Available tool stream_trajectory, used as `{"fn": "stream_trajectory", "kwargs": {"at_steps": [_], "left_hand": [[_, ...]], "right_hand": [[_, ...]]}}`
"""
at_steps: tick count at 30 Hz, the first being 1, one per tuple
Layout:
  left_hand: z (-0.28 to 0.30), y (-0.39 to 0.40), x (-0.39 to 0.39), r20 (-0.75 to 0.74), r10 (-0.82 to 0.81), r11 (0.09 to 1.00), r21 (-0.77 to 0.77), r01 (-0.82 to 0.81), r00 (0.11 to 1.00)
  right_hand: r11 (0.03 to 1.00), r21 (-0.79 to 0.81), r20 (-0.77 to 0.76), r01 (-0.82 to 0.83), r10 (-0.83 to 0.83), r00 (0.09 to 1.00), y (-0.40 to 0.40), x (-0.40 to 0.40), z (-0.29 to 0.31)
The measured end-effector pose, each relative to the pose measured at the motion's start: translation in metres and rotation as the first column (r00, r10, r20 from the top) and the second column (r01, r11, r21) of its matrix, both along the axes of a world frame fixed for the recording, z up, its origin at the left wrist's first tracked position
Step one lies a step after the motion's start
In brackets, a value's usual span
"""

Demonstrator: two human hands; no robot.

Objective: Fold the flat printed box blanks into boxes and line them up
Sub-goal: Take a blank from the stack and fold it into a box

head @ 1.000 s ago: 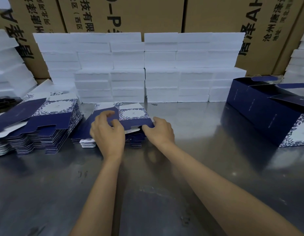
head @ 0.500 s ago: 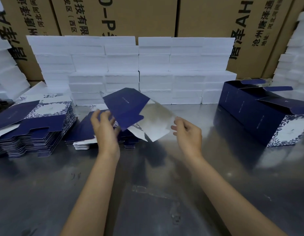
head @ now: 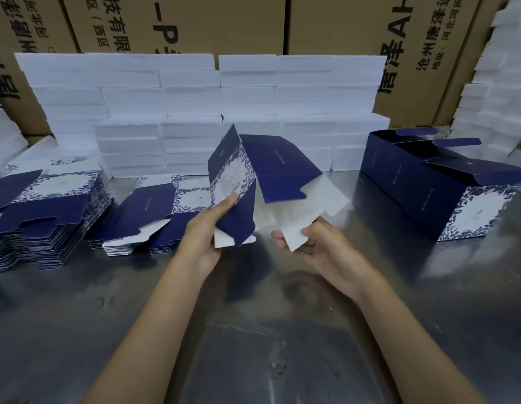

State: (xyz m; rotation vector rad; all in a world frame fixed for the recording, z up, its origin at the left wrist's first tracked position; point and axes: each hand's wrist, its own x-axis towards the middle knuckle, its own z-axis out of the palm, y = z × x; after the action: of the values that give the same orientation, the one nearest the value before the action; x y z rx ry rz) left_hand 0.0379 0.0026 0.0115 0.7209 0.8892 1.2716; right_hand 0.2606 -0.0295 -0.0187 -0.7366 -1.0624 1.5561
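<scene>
A navy blue box blank (head: 271, 170) with a white floral panel is held in the air above the metal table (head: 253, 330), partly opened into a tube. My left hand (head: 206, 228) grips its lower left flap, the thumb lying on the floral panel. My right hand (head: 309, 243) holds a white inner flap at the blank's lower right. Behind my left hand a low stack of flat blanks (head: 148, 217) lies on the table. A taller stack of blanks (head: 43, 211) lies at the left. Folded navy boxes (head: 434, 185) stand in a row at the right, lids open.
White foam blocks (head: 195, 112) are piled in a wall along the back of the table, with more at the far right (head: 498, 97) and far left. Brown printed cartons (head: 224, 21) stand behind them.
A blank was lifted off the low stack by both hands. It has been turned and spread from flat into a partly open tube, and my right hand has moved under its white flap.
</scene>
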Motion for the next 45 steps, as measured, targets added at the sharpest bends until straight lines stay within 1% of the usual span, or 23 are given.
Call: {"fn": "stream_trajectory", "kwargs": {"at_steps": [1, 2, 3, 4, 5, 7, 10, 13, 14, 17, 19, 21, 23, 25, 28, 30, 32, 34, 37, 40, 41, 43, 45], "left_hand": [[-0.001, 0.000, -0.002, -0.028, -0.044, 0.999, -0.006, 0.043, 0.999], [-0.002, 0.001, -0.004, -0.050, -0.057, 0.998, -0.005, 0.057, 0.997], [-0.003, 0.002, -0.006, -0.074, -0.052, 0.999, 0.008, 0.053, 0.996], [-0.005, 0.004, -0.006, -0.106, -0.044, 0.998, 0.030, 0.047, 0.993], [-0.006, 0.006, -0.006, -0.146, -0.039, 0.997, 0.055, 0.047, 0.989], [-0.009, 0.008, -0.003, -0.216, -0.029, 0.995, 0.091, 0.050, 0.976], [-0.015, 0.013, -0.002, -0.337, 0.025, 0.984, 0.175, 0.036, 0.941], [-0.018, 0.017, -0.005, -0.405, 0.018, 0.981, 0.183, 0.061, 0.914], [-0.019, 0.016, -0.005, -0.409, 0.012, 0.983, 0.169, 0.063, 0.912], [-0.021, 0.013, -0.004, -0.441, 0.059, 0.983, 0.183, 0.025, 0.895], [-0.022, 0.012, -0.005, -0.443, 0.084, 0.979, 0.206, 0.010, 0.893], [-0.022, 0.011, -0.005, -0.464, 0.059, 0.972, 0.229, 0.055, 0.884], [-0.022, 0.009, -0.001, -0.462, -0.019, 0.968, 0.212, 0.131, 0.886], [-0.020, 0.007, 0.001, -0.450, -0.003, 0.973, 0.205, 0.107, 0.893], [-0.018, 0.005, 0.001, -0.482, 0.067, 0.979, 0.202, 0.036, 0.874], [-0.020, 0.006, -0.001, -0.529, 0.137, 0.971, 0.238, -0.008, 0.838], [-0.022, 0.008, -0.004, -0.552, 0.153, 0.964, 0.267, 0.001, 0.820], [-0.019, 0.006, -0.002, -0.545, 0.136, 0.963, 0.270, 0.019, 0.827], [-0.019, 0.005, 0.002, -0.508, 0.071, 0.974, 0.220, 0.049, 0.859], [-0.022, 0.005, 0.007, -0.579, 0.078, 0.971, 0.229, 0.070, 0.811], [-0.023, 0.007, 0.009, -0.606, 0.110, 0.967, 0.247, 0.056, 0.788], [-0.024, 0.010, 0.011, -0.620, 0.208, 0.956, 0.292, -0.024, 0.756], [-0.028, 0.014, 0.010, -0.603, 0.254, 0.951, 0.296, -0.084, 0.756]], "right_hand": [[0.998, -0.029, -0.077, -0.052, 0.049, 0.996, 0.001, 0.006, 0.003], [0.995, -0.066, -0.189, -0.070, 0.056, 0.980, 0.003, 0.014, 0.005], [0.992, -0.118, -0.290, -0.052, 0.015, 0.957, 0.005, 0.021, 0.007], [0.984, -0.179, -0.331, -0.009, -0.051, 0.942, 0.008, 0.028, 0.008], [0.972, -0.231, -0.283, 0.050, -0.117, 0.952, 0.012, 0.035, 0.008], [0.950, -0.272, -0.081, 0.155, -0.183, 0.980, 0.014, 0.043, 0.007], [0.967, -0.247, -0.007, 0.058, -0.062, 0.998, 0.015, 0.048, 0.003], [0.972, -0.200, 0.135, 0.120, -0.094, 0.986, 0.014, 0.051, 0.001], [0.973, -0.186, 0.153, 0.134, -0.106, 0.983, 0.013, 0.051, 0.002], [0.979, -0.166, 0.150, 0.116, -0.091, 0.984, 0.007, 0.052, 0.004], [0.975, -0.191, 0.160, 0.112, -0.082, 0.984, 0.003, 0.052, 0.007], [0.957, -0.231, 0.157, 0.174, -0.140, 0.978, 0.004, 0.051, 0.009], [0.944, -0.204, 0.173, 0.260, -0.226, 0.959, 0.005, 0.049, 0.010], [0.943, -0.155, 0.193, 0.295, -0.264, 0.945, 0.006, 0.048, 0.010], [0.968, -0.131, 0.217, 0.215, -0.184, 0.959, 0.005, 0.049, 0.008], [0.973, -0.180, 0.174, 0.142, -0.111, 0.978, 0.004, 0.050, 0.007], [0.971, -0.206, 0.123, 0.124, -0.100, 0.987, 0.003, 0.048, 0.007], [0.965, -0.172, 0.134, 0.196, -0.174, 0.976, 0.005, 0.047, 0.006], [0.927, -0.094, 0.223, 0.362, -0.335, 0.915, 0.010, 0.046, 0.006], [0.904, -0.085, 0.184, 0.420, -0.400, 0.898, 0.012, 0.048, 0.007], [0.912, -0.106, 0.156, 0.397, -0.379, 0.912, 0.011, 0.050, 0.007], [0.942, -0.171, 0.126, 0.287, -0.268, 0.955, 0.008, 0.053, 0.007], [0.959, -0.172, 0.162, 0.224, -0.196, 0.967, 0.007, 0.056, 0.007]]}}
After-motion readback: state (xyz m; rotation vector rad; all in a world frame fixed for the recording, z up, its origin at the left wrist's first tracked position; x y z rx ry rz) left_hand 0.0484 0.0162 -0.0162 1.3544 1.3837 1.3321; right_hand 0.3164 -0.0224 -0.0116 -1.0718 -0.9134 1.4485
